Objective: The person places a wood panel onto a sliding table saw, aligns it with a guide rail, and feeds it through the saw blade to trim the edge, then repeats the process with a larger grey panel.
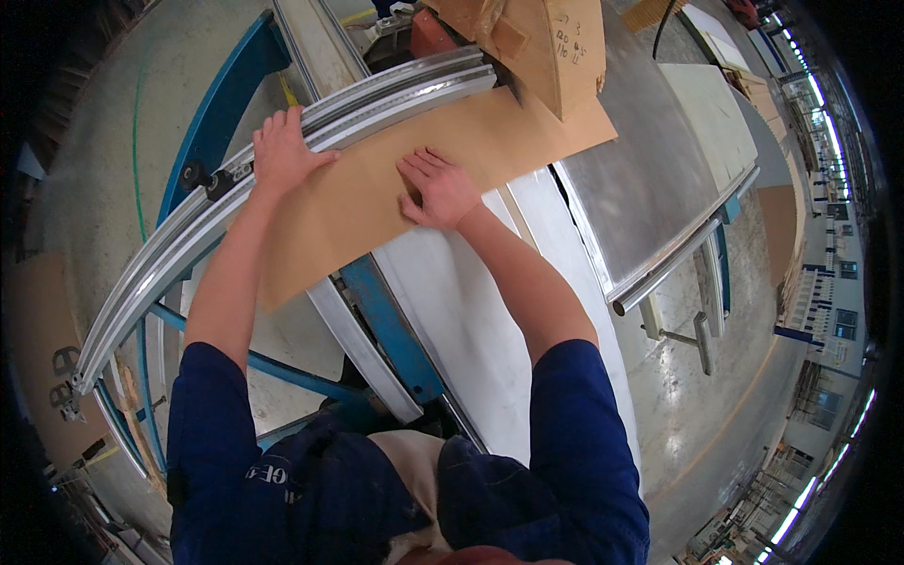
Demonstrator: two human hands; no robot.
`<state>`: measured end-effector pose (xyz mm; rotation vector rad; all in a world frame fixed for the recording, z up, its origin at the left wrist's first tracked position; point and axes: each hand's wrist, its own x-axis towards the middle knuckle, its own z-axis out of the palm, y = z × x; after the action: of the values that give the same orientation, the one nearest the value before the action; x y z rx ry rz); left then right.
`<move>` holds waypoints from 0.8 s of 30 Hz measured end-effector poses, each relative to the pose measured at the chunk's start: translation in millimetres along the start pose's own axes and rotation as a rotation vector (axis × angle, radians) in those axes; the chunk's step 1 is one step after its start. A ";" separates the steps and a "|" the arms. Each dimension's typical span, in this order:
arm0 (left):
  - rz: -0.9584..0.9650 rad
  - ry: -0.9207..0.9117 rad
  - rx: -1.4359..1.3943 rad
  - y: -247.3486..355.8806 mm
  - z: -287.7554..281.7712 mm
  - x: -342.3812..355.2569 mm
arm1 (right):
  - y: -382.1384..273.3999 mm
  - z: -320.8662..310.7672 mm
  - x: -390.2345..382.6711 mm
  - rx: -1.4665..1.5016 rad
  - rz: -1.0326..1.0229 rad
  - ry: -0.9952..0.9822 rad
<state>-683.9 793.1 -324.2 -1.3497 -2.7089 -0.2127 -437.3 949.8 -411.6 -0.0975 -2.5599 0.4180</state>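
Far left: grey concrete floor [85, 169] and blue steel frame [221, 104]. Then left hand [280, 149], fingers spread flat over long silver aluminium fence rail [179, 250] and edge of thin brown fibreboard sheet [377, 193]. Right hand [439, 188] pressed palm-down mid-sheet, fingers extended. Beyond, stacked brown offcuts [541, 47] at sheet's far end; rightward, grey metal machine table [650, 179].

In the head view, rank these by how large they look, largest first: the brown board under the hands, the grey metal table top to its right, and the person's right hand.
1. brown board
2. grey metal table top; it lies farther off, so these two are unsure
3. right hand
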 end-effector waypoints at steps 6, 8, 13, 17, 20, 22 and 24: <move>-0.026 -0.025 -0.004 -4.2 14.0 11.6 | 12.2 13.1 4.5 0.022 0.028 -0.033; -0.021 -0.017 -0.007 -9.4 18.8 15.0 | 15.6 17.9 9.3 0.021 0.026 -0.041; -0.016 -0.023 -0.020 -19.9 22.2 22.4 | 16.1 24.9 20.9 0.040 0.071 -0.057; 0.013 0.027 -0.029 -32.7 29.5 25.5 | 13.8 27.4 27.6 0.044 0.111 -0.078; 0.019 0.043 -0.033 -37.0 32.2 24.2 | 13.5 27.3 30.6 0.055 0.111 -0.108; 0.012 0.020 -0.054 -45.1 32.7 27.4 | 11.6 26.7 34.6 0.058 0.111 -0.125; 0.010 0.018 -0.081 -49.6 32.0 26.5 | 7.5 25.0 35.5 0.063 0.133 -0.145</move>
<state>-740.5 789.9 -355.4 -1.3752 -2.7057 -0.3358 -480.8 955.5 -416.3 -0.2227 -2.6888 0.5749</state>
